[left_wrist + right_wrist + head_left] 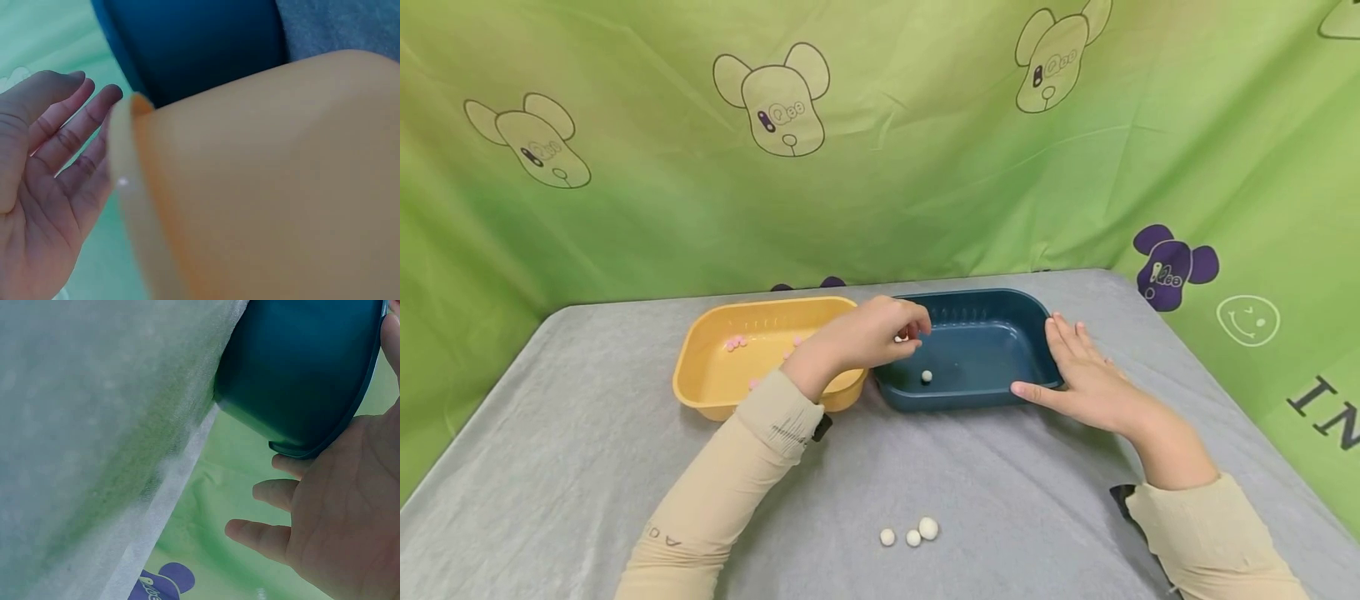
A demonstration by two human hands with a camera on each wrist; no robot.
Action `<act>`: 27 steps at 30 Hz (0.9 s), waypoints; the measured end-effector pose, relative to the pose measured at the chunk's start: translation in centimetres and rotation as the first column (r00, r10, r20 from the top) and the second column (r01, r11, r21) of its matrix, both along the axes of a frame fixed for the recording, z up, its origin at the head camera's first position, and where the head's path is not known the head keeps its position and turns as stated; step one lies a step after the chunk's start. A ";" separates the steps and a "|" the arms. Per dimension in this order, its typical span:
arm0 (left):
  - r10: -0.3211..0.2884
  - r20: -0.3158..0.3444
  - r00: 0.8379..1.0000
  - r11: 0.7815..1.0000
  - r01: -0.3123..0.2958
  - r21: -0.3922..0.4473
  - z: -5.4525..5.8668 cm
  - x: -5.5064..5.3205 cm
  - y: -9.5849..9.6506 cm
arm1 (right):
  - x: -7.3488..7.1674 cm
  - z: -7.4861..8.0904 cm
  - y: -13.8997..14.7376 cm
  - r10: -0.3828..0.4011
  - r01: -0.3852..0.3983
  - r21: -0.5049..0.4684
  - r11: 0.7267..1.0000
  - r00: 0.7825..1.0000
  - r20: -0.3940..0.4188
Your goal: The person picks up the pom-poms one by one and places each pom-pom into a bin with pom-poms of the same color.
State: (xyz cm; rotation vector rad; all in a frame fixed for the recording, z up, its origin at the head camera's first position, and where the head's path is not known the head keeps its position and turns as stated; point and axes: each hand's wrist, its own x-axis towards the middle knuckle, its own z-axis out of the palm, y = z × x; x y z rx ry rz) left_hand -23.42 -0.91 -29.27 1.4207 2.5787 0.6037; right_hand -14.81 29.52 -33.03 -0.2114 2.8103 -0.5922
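Note:
My left hand [887, 332] hangs over the left end of a dark blue basin [977, 392], fingers loosely bent. In the left wrist view nothing shows between its thumb and fingers, and a yellow basin [269, 181] fills the foreground. A small white ball [927, 377] lies on the blue basin's floor; a bit of white also shows through the gap by the left fingers. My right hand [1090, 379] rests with spread, straight fingers against the blue basin's right end, thumb at the near rim. In the right wrist view, that palm touches the blue rim.
Left of the blue basin stands the yellow basin, with several small pink pieces [735, 342] inside, partly hidden by my left arm. Three white balls [913, 537] lie on the grey tablecloth [587, 458] near the front. A green printed curtain [887, 208] hangs behind.

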 end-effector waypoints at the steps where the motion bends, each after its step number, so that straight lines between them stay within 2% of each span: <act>1: 0.000 -0.004 1.000 1.000 0.000 -0.001 0.1 0.1 -0.1 | 0.0 0.0 0.0 -0.001 0.001 -0.001 1.000 1.000 0.000; 13: -0.011 -0.015 1.000 0.999 0.010 -0.053 0.8 1.6 -1.2 | 0.0 -0.2 0.1 0.003 -0.003 -0.015 1.000 1.000 0.002; 27: -0.042 -0.016 0.999 0.996 0.041 -0.074 0.6 2.3 -1.8 | -0.2 -0.2 0.0 0.004 -0.004 -0.019 1.000 1.000 0.005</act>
